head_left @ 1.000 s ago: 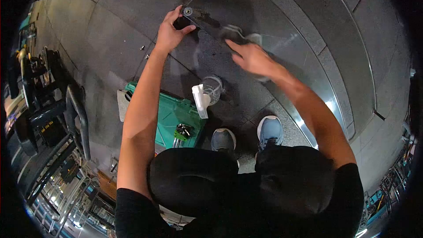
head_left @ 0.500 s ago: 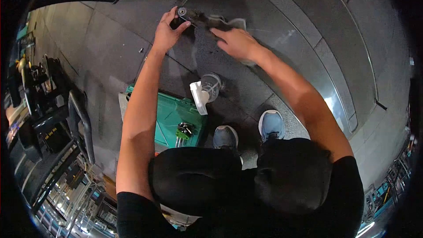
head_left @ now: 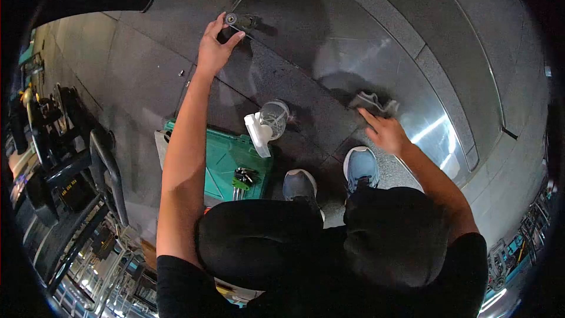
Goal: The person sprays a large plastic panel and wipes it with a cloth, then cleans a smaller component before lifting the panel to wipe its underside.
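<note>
My left hand [head_left: 216, 46] has its thumb and fingers closed around a small grey cylindrical part [head_left: 241, 22]. The part's near end is round, with a hole in its centre. Lower right, over the shiny metal panel, my right hand [head_left: 386, 133] is at a crumpled grey cloth [head_left: 379, 105]. Its index finger reaches the cloth's edge, and the other fingers are curled and partly hidden. Between my arms is a clear spray bottle [head_left: 278, 116] with a white spray head. A green case [head_left: 226, 150] sits beside my left forearm, with a green-holdered hex key set [head_left: 242, 180] on it.
A small metal piece [head_left: 181, 73] lies on the dark floor tiles left of my left forearm. Black gym-like frames [head_left: 70, 176] stand at the far left. A curved stone ledge [head_left: 406, 38] runs along the right. My shoes [head_left: 361, 168] are just below the bottle.
My right hand and the grey cloth have moved away from the cylindrical part, down and to the right. My left hand keeps its grip on the part, shifted slightly left in view.
</note>
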### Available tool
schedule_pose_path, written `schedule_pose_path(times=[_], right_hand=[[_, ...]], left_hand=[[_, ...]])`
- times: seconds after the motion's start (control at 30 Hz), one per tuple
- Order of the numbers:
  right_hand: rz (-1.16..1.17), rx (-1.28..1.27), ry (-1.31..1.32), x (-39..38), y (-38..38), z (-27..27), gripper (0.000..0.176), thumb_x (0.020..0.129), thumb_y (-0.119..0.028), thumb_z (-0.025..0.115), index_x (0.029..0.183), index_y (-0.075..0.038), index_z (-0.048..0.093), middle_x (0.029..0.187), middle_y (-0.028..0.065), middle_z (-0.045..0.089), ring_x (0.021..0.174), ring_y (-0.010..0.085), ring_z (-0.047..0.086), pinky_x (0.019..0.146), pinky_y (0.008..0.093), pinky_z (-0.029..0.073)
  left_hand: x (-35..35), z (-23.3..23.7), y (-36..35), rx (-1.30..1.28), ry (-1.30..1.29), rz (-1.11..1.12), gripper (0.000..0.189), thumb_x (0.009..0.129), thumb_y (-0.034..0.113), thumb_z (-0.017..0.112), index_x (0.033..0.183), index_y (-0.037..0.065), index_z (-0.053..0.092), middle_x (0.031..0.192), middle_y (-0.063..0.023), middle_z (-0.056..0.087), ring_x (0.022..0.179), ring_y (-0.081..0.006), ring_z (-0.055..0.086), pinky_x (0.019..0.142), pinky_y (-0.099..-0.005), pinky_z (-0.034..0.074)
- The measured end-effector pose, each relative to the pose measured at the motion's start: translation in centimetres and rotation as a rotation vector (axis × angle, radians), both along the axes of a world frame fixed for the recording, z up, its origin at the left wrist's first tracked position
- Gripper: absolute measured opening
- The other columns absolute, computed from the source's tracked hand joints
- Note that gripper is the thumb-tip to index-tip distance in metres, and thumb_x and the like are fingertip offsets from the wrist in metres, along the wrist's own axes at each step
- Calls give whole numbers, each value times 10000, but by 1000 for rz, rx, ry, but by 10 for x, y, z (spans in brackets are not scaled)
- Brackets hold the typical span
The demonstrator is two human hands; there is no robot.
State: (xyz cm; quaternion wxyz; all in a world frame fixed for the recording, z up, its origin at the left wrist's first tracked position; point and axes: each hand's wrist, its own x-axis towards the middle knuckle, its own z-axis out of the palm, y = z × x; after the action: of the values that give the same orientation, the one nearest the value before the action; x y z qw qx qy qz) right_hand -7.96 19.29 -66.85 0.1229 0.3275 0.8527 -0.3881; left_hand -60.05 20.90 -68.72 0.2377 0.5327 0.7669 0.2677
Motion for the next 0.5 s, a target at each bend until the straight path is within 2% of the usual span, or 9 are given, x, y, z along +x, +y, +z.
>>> schedule_pose_path(times=[0.1, 0.23, 0.3, 0.37, 0.4, 0.5], right_hand=[[42, -27, -16, -64, 33, 10, 651, 967, -267, 642, 1567, -162, 412, 931, 192, 712, 826, 391, 703, 764, 499, 562], [45, 31, 237, -155, 66, -16, 568, 968, -295, 609, 1500, -129, 497, 886, 237, 705, 813, 445, 690, 796, 547, 552], [31, 140, 396, -202, 79, -32, 522, 966, -287, 597, 1460, -125, 541, 895, 257, 708, 832, 462, 692, 804, 547, 558], [49, 126, 282, -254, 98, -16, 517, 966, -283, 591, 1456, -123, 544, 942, 258, 719, 910, 458, 699, 833, 551, 557], [44, 121, 319, -275, 106, -19, 513, 967, -284, 588, 1456, -132, 549, 958, 256, 722, 940, 455, 698, 850, 550, 556], [8, 110, 325, -294, 107, -17, 507, 968, -284, 585, 1455, -146, 559, 975, 246, 728, 980, 446, 698, 879, 548, 550]], left_hand=[[0, 0, 1, 7, -4, 14, 767, 849, 330, 854, 1488, 51, 534, 1298, -130, 644, 1238, -272, 621, 1067, -385, 469], [-1, 3, 1, -5, -24, 7, 764, 849, 331, 854, 1486, 54, 536, 1283, -126, 646, 1225, -272, 624, 1059, -390, 474], [2, 9, 2, -14, -24, -3, 760, 849, 328, 855, 1483, 54, 539, 1276, -127, 646, 1218, -273, 626, 1054, -391, 477], [6, 16, 3, -39, 27, 2, 756, 846, 328, 858, 1474, 47, 544, 1275, -132, 645, 1205, -272, 631, 1036, -392, 483], [3, 13, 3, -42, 21, -7, 756, 846, 328, 858, 1474, 47, 544, 1275, -132, 645, 1205, -272, 631, 1036, -392, 483], [-9, -10, -1, -2, 4, -71, 729, 848, 310, 857, 1455, 38, 560, 1264, -144, 650, 1204, -278, 632, 1020, -388, 490]])
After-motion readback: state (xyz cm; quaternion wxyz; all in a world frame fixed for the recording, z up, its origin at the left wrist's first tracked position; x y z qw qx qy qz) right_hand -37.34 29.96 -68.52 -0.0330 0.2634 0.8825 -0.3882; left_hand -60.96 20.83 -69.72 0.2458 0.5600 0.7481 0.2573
